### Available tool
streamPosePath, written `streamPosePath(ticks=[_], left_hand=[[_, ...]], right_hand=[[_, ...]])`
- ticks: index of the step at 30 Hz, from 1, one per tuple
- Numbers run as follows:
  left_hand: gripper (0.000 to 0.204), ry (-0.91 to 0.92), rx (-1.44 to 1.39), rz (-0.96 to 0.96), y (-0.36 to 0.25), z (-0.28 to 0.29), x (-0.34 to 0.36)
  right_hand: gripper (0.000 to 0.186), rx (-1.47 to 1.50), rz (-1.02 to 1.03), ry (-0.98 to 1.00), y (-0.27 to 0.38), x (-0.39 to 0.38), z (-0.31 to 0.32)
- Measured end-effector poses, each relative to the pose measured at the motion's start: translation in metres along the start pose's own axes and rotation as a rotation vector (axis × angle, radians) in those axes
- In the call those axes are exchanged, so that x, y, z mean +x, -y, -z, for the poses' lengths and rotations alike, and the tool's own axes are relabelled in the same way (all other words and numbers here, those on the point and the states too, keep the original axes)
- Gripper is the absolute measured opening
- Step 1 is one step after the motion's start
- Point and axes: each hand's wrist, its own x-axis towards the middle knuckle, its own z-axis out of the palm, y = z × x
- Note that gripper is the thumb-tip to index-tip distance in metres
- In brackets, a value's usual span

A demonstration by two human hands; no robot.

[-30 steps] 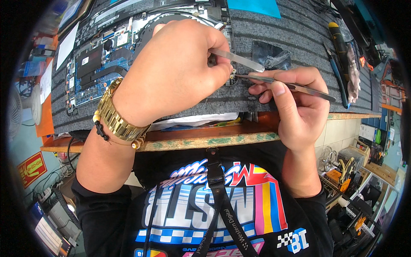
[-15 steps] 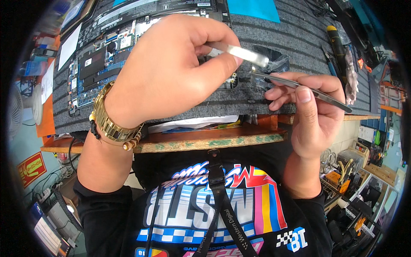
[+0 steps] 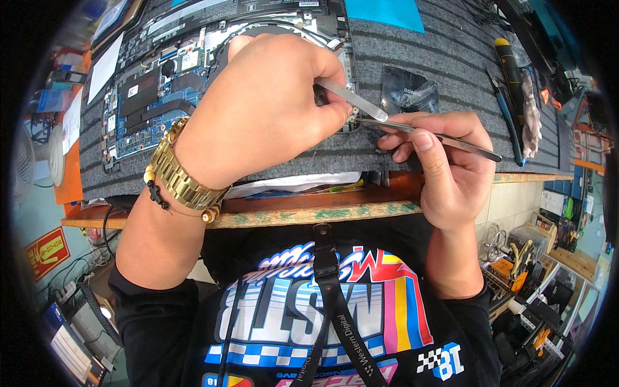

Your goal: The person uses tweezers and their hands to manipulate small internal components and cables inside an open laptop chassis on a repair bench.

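Observation:
My left hand (image 3: pixel 271 113) reaches over the opened laptop (image 3: pixel 145 122), its thumb and fingers pinching a flat silver metal blade (image 3: pixel 361 103) with a rounded end. That end points right and lies at or just over the tweezers (image 3: pixel 451 142) in my right hand (image 3: pixel 454 171); I cannot tell whether they touch. The tweezers' tips point left, at the laptop's near right corner, just below my left fingertips. Blue circuit board and black ribbon cable show left of my left hand, which hides the laptop's middle. Whether the tips hold a small part is too fine to see.
A dark plastic packet (image 3: pixel 409 90) lies on the grey striped mat (image 3: pixel 451 64) beyond my right hand. A blue sheet (image 3: pixel 387 13) is at the back. On the right are a yellow-and-black handled tool (image 3: pixel 506 64) and a crumpled wrapper (image 3: pixel 532 122). The wooden table edge (image 3: pixel 322 211) runs near my body.
Both hands have come closer together. My right hand and tweezers moved left, bringing the tips to the laptop's corner; my left hand shifted slightly, and its blade moved left and down.

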Motion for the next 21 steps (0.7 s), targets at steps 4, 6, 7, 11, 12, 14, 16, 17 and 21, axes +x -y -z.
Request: streamPosePath(ticks=[4,6,7,11,12,14,16,17,21], left_hand=[[0.021,-0.014,0.033,-0.009,0.0002,-0.0048,-0.0004],[0.021,-0.025,0.035,-0.015,0.0008,-0.0083,-0.0005],[0.021,-0.038,0.038,-0.023,0.0006,-0.0093,-0.0004],[0.022,-0.013,0.040,0.010,-0.0027,-0.0090,0.0006],[0.023,-0.007,0.040,0.017,-0.0033,-0.0094,0.0009],[0.024,0.000,0.039,0.023,-0.0044,-0.0095,0.0011],[0.025,0.006,0.051,0.029,-0.0056,-0.0092,0.0008],[0.025,0.006,0.051,0.030,-0.0063,-0.0087,0.0007],[0.027,0.019,0.050,0.042,-0.0076,-0.0082,0.0008]], right_hand=[[0.009,-0.027,-0.001,0.001,-0.0003,-0.0013,-0.0003],[0.010,-0.036,-0.007,0.003,-0.0006,-0.0022,0.0000],[0.010,-0.043,-0.008,0.003,0.0001,-0.0024,0.0002],[0.009,-0.056,-0.005,0.009,-0.0014,-0.0030,0.0025],[0.009,-0.055,-0.005,0.009,-0.0021,-0.0035,0.0030],[0.009,-0.054,-0.013,0.012,-0.0021,-0.0037,0.0038],[0.009,-0.060,-0.017,0.010,-0.0012,-0.0027,0.0038],[0.009,-0.065,-0.020,0.009,-0.0008,-0.0025,0.0038],[0.010,-0.016,-0.026,-0.001,-0.0026,-0.0042,0.0040]])
